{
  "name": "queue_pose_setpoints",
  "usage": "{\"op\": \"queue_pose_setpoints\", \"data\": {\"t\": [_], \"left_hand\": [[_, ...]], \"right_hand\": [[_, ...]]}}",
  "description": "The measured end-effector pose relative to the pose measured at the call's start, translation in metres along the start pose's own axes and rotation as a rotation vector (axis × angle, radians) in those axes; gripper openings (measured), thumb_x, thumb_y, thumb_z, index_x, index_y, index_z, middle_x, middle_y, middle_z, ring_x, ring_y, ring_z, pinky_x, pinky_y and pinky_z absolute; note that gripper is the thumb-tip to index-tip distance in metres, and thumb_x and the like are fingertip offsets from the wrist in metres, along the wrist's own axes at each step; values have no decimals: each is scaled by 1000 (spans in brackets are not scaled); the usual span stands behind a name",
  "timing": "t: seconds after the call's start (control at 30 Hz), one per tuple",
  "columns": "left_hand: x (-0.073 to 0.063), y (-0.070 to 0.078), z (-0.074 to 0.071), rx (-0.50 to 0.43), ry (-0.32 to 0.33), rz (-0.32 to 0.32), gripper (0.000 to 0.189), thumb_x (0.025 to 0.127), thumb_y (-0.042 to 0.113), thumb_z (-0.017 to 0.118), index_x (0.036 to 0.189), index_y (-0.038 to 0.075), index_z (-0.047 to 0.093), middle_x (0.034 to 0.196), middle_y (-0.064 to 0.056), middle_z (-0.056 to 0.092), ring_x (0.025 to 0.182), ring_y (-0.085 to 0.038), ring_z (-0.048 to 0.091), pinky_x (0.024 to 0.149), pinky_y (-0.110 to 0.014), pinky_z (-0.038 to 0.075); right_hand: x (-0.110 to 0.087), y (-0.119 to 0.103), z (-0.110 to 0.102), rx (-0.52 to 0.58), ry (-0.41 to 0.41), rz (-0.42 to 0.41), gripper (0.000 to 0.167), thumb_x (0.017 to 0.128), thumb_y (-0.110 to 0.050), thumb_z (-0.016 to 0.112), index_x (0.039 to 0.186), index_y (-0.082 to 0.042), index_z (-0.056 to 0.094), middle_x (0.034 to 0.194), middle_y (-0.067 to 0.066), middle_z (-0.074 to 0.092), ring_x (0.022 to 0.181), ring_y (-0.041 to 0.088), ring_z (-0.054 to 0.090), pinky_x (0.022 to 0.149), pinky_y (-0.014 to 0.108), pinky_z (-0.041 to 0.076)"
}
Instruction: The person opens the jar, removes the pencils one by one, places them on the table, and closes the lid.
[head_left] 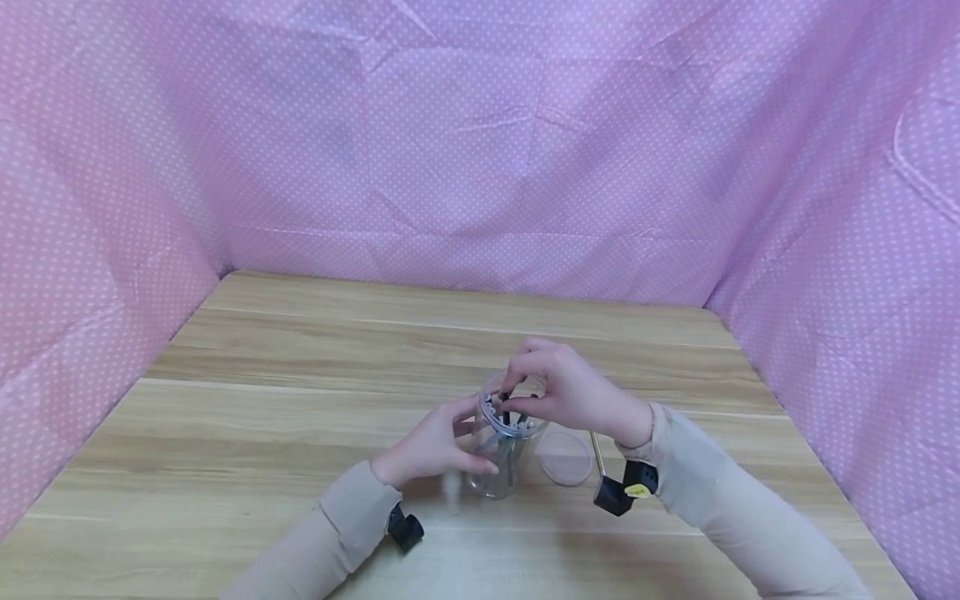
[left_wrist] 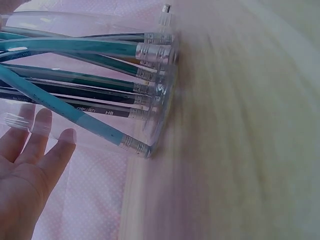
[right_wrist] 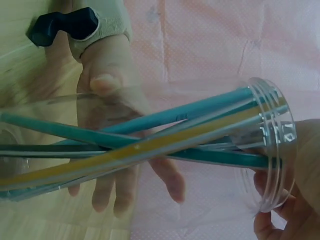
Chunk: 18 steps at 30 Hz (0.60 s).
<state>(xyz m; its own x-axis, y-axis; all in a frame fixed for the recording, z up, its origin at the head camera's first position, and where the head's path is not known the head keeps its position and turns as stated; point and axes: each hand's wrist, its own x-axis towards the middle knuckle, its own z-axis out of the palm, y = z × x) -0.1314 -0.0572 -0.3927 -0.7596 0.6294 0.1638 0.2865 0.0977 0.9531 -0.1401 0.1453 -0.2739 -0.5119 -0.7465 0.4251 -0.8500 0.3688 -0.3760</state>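
Note:
A clear plastic jar with several pencils in it stands upright on the table. My left hand holds its side, thumb towards the front and fingers behind. In the left wrist view the fingers lie along the clear wall, near a pencil marked HB. Over the jar's mouth, my right hand pinches the dark end of a pencil. Teal pencils and a yellow pencil lean crosswise inside, ferrule ends down. The jar rim partly covers the right fingertips in the right wrist view.
A round clear lid lies flat on the wooden table, just right of the jar. Pink dotted cloth hangs at the back and both sides. Each wrist carries a small black camera.

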Motion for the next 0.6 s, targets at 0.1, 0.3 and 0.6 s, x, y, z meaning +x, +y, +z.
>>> {"op": "queue_pose_setpoints", "data": {"t": [0.1, 0.3, 0.6], "left_hand": [[0, 0, 0, -2, -2, 3, 84, 71, 9, 82, 143, 11, 40, 146, -6, 45, 132, -29, 44, 110, -45, 38], [0, -2, -1, -9, -11, 6, 85, 71, 11, 81, 144, 14, 39, 146, -5, 45, 131, -29, 44, 110, -46, 37], [1, -3, -1, 4, -6, 34, 87, 70, 10, 82, 145, 10, 37, 140, -8, 51, 129, -28, 47, 110, -43, 38]], "right_hand": [[-1, 2, 3, 50, 35, -5, 17, 70, -4, 81, 77, -11, 68, 76, -1, 61, 74, 10, 55, 62, 20, 50], [-4, 12, 7, 160, 136, -31, 19, 69, 4, 78, 82, -7, 68, 78, 2, 67, 76, 13, 60, 68, 23, 53], [-3, 19, 6, 440, 304, 194, 14, 79, 11, 65, 93, 8, 61, 88, -3, 68, 84, 5, 64, 80, 22, 56]]}}
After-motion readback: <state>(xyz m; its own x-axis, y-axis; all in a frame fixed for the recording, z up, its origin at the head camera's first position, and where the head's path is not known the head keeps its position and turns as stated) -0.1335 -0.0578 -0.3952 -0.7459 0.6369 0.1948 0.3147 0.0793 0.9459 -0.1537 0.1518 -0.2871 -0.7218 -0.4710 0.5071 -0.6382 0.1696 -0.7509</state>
